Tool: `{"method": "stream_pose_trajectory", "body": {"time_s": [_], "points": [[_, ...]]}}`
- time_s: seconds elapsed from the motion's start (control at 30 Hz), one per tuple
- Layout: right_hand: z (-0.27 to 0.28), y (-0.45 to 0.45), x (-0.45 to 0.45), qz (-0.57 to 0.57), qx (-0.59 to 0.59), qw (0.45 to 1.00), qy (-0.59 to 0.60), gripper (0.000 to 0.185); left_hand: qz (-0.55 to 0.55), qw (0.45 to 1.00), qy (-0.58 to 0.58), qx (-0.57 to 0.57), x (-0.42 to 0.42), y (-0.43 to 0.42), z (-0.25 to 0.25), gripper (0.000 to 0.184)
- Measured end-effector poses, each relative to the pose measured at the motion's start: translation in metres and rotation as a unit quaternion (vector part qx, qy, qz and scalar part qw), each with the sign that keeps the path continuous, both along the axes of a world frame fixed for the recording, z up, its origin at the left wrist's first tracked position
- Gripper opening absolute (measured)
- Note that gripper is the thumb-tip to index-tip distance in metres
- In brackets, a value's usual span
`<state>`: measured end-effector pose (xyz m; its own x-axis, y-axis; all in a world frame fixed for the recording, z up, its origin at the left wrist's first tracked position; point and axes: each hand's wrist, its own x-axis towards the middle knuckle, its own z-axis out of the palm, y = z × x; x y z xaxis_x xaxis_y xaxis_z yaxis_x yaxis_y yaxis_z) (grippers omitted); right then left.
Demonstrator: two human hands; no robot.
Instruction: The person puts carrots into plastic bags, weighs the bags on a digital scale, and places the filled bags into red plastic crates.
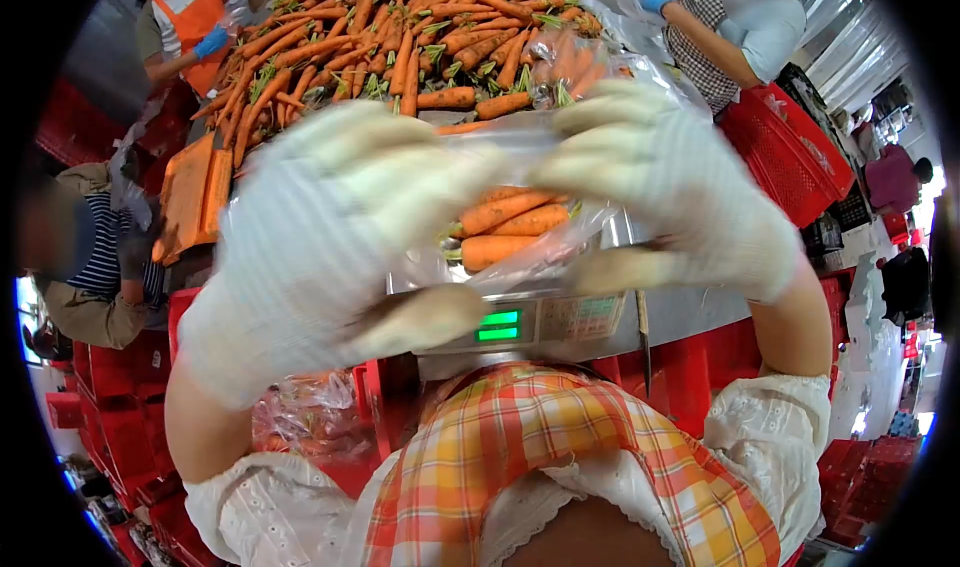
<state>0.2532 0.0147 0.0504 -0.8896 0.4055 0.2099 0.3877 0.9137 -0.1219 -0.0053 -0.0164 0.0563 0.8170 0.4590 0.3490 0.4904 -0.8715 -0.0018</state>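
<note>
Right of the scale (582, 319), past the knife (644, 342), the counter (695, 312) offers passage; behind the scale, heaped carrots (425, 42) block.

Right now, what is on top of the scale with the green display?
On the scale, a few carrots show, with clear plastic around them. The left hand and right hand block the sides; whatever lies beneath them is hidden.

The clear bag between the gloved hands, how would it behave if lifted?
The clear bag would probably flop, since its film looks thin and wrinkled. The carrots inside look plump and firm, so they should stay stiff. Being rounded, they might roll against each other.
</note>
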Motion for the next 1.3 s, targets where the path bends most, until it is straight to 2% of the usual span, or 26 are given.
{"method": "stream_pose_trajectory", "body": {"time_s": [0.13, 0.2, 0.23, 0.27, 0.33, 0.37, 0.4, 0.47, 0.5, 0.53, 0.57, 0.6, 0.63, 0.67, 0.7, 0.73, 0.77, 0.8, 0.87, 0.93, 1.0, 1.03, 1.07, 1.13, 1.23, 1.3], "points": [[-0.078, 0.013, -0.009, 0.020, 0.039, 0.963, -0.265, 0.056, 0.048, 0.970, 0.239, -0.017, 0.009, 0.011, -0.046, 0.071], [-0.089, 0.026, 0.021, -0.021, 0.094, 0.909, -0.405, 0.036, 0.118, 0.943, 0.307, 0.053, -0.026, 0.028, -0.069, 0.070], [-0.090, 0.034, 0.037, -0.052, 0.133, 0.912, -0.384, 0.027, 0.161, 0.918, 0.357, 0.065, -0.033, 0.039, -0.066, 0.052], [-0.088, 0.044, 0.048, -0.083, 0.174, 0.912, -0.362, 0.017, 0.135, 0.944, 0.233, 0.193, -0.052, 0.056, -0.076, 0.033], [-0.071, 0.054, 0.051, -0.118, 0.185, 0.933, -0.287, 0.012, 0.120, 0.961, 0.139, 0.206, -0.043, 0.054, -0.046, 0.024], [-0.057, 0.052, 0.049, -0.105, 0.278, 0.942, -0.158, 0.012, 0.082, 0.972, 0.045, 0.214, -0.033, 0.054, -0.037, 0.027], [-0.044, 0.049, 0.047, -0.089, 0.366, 0.926, -0.026, 0.013, 0.076, 0.971, 0.043, 0.221, -0.021, 0.051, -0.028, 0.027], [-0.026, 0.050, 0.047, -0.134, 0.386, 0.906, 0.115, 0.017, 0.114, 0.955, -0.110, 0.253, -0.001, 0.038, -0.016, 0.027], [-0.030, 0.053, 0.052, -0.207, 0.354, 0.905, 0.111, 0.023, 0.159, 0.953, -0.106, 0.234, -0.002, 0.041, -0.022, 0.030], [-0.031, 0.055, 0.053, -0.278, 0.319, 0.900, 0.109, 0.031, 0.189, 0.966, -0.163, 0.069, -0.004, 0.047, -0.034, 0.036], [-0.030, 0.054, 0.055, -0.353, 0.081, 0.922, 0.138, 0.039, 0.175, 0.937, -0.273, -0.127, 0.000, 0.055, -0.045, 0.038], [-0.026, 0.047, 0.050, -0.403, -0.163, 0.886, 0.162, 0.047, 0.153, 0.861, -0.368, -0.316, 0.006, 0.060, -0.050, 0.040], [-0.022, 0.036, 0.043, -0.394, -0.288, 0.850, 0.200, 0.050, 0.109, 0.806, -0.382, -0.439, 0.013, 0.061, -0.048, 0.048], [-0.040, 0.033, 0.037, -0.321, -0.421, 0.778, 0.339, 0.045, 0.020, 0.766, -0.437, -0.471, 0.021, 0.070, -0.064, 0.059], [-0.074, 0.045, 0.028, -0.152, -0.453, 0.758, 0.443, 0.034, -0.008, 0.743, -0.437, -0.507, 0.028, 0.070, -0.069, 0.072], [-0.075, 0.034, 0.010, -0.165, -0.412, 0.803, 0.398, 0.039, 0.008, 0.713, -0.435, -0.550, 0.039, 0.065, -0.069, 0.084], [-0.082, 0.024, -0.011, -0.108, -0.433, 0.772, 0.454, 0.035, -0.025, 0.676, -0.468, -0.569, 0.052, 0.067, -0.080, 0.077], [-0.103, 0.029, -0.025, -0.142, -0.070, 0.899, 0.409, 0.036, -0.056, 0.635, -0.500, -0.587, 0.063, 0.069, -0.091, 0.072], [-0.094, 0.019, -0.027, -0.153, -0.041, 0.912, 0.377, 0.036, -0.038, 0.583, -0.527, -0.617, 0.071, 0.060, -0.093, 0.082], [-0.100, 0.018, -0.030, -0.183, -0.075, 0.911, 0.361, 0.033, -0.038, 0.621, -0.498, -0.604, 0.069, 0.068, -0.107, 0.091], [-0.138, 0.030, -0.025, -0.215, -0.270, 0.818, 0.460, 0.026, 0.023, 0.682, -0.443, -0.582, 0.063, 0.069, -0.110, 0.081], [-0.133, 0.031, -0.017, -0.249, -0.373, 0.736, 0.507, 0.022, 0.102, 0.723, -0.370, -0.574, 0.049, 0.077, -0.112, 0.076], [-0.149, 0.045, -0.005, -0.254, -0.391, 0.702, 0.539, 0.021, 0.103, 0.723, -0.370, -0.574, 0.040, 0.081, -0.119, 0.076], [-0.172, 0.051, 0.006, -0.294, -0.336, 0.742, 0.501, 0.019, 0.159, 0.693, -0.411, -0.570, 0.030, 0.082, -0.133, 0.069], [-0.171, 0.044, 0.003, -0.287, -0.357, 0.745, 0.485, 0.019, 0.123, 0.688, -0.453, -0.553, 0.038, 0.072, -0.133, 0.064], [-0.156, 0.038, -0.007, -0.261, -0.227, 0.817, 0.461, 0.022, 0.072, 0.675, -0.454, -0.578, 0.052, 0.066, -0.128, 0.063]]}}
